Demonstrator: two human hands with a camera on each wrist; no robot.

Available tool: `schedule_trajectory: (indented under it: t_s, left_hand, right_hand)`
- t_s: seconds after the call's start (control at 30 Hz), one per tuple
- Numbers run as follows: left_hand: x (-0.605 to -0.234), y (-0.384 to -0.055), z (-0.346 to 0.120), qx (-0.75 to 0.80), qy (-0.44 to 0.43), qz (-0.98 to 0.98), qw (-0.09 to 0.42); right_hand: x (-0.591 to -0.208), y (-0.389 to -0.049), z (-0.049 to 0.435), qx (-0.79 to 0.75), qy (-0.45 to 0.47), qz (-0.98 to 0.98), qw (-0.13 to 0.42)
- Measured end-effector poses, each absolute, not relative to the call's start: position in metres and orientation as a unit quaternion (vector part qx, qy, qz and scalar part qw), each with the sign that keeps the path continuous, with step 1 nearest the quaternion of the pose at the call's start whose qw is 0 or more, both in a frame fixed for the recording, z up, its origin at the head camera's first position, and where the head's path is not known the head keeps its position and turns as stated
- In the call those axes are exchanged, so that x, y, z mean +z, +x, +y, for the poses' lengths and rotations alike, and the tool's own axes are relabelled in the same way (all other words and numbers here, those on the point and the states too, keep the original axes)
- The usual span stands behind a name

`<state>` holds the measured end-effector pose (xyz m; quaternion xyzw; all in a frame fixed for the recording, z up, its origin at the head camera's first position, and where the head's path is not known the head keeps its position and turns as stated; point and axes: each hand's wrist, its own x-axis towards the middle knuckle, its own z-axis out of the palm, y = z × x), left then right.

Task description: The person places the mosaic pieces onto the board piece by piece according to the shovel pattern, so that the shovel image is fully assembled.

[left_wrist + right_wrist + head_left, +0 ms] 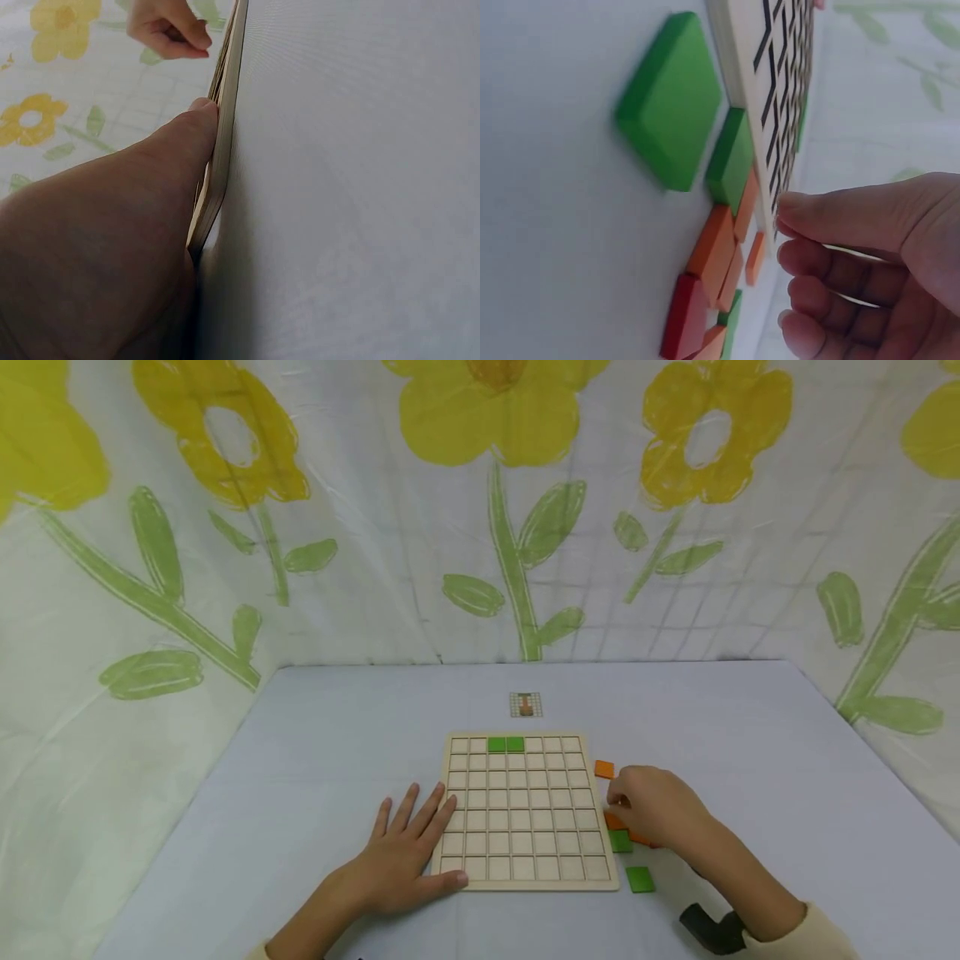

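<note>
My left hand (397, 864) lies with fingers spread at the left side of a wooden grid board (527, 887). Its index fingertip overlaps the board's left rim, and the thumb (191, 127) rests at the near left corner. Two green tiles (506, 744) sit side by side in the board's far row. Just past the right rim, my right hand (663, 806) hovers over loose tiles, fingers curled and thumb close to the index fingertip; no tile shows between them. Below it are orange tiles (712, 244), green tiles (673, 105) and a red tile (684, 319).
A small picture card (526, 705) with a gridded drawing lies beyond the board. One orange tile (604, 769) lies right of the board's far half. A black curved object (712, 929) shows beside the right forearm. A flower-printed cloth (360, 527) hangs behind the table.
</note>
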<state>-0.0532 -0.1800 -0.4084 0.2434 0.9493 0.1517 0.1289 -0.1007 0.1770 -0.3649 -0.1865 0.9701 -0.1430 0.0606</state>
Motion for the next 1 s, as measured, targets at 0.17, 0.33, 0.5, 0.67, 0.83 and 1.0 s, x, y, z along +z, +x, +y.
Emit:
schedule_trajectory:
  t_s: [0.17,0.33,0.5,0.67,0.83,1.0]
  left_hand:
    - [-0.407,-0.052,-0.180,0.154,0.246,0.948,0.129]
    - [-0.406,-0.052,-0.180,0.153,0.245,0.949,0.128]
    - [-0.408,-0.052,-0.180,0.154,0.244,0.949,0.126]
    - [-0.406,-0.052,-0.180,0.156,0.244,0.948,0.131]
    - [-0.406,-0.052,-0.180,0.153,0.244,0.949,0.130]
    - [-0.406,-0.052,-0.180,0.156,0.244,0.948,0.129]
  right_hand:
    - [-0.369,-0.088,0.185,-0.134,-0.177,0.973,0.068]
    - [-0.371,-0.078,0.187,-0.130,-0.171,0.973,0.081]
    - [-0.373,-0.073,0.190,-0.140,-0.176,0.971,0.080]
    - [-0.373,-0.071,0.195,-0.148,-0.181,0.969,0.078]
    - [-0.374,-0.069,0.196,-0.149,-0.185,0.968,0.079]
    - [-0.375,-0.068,0.196,-0.152,-0.184,0.968,0.077]
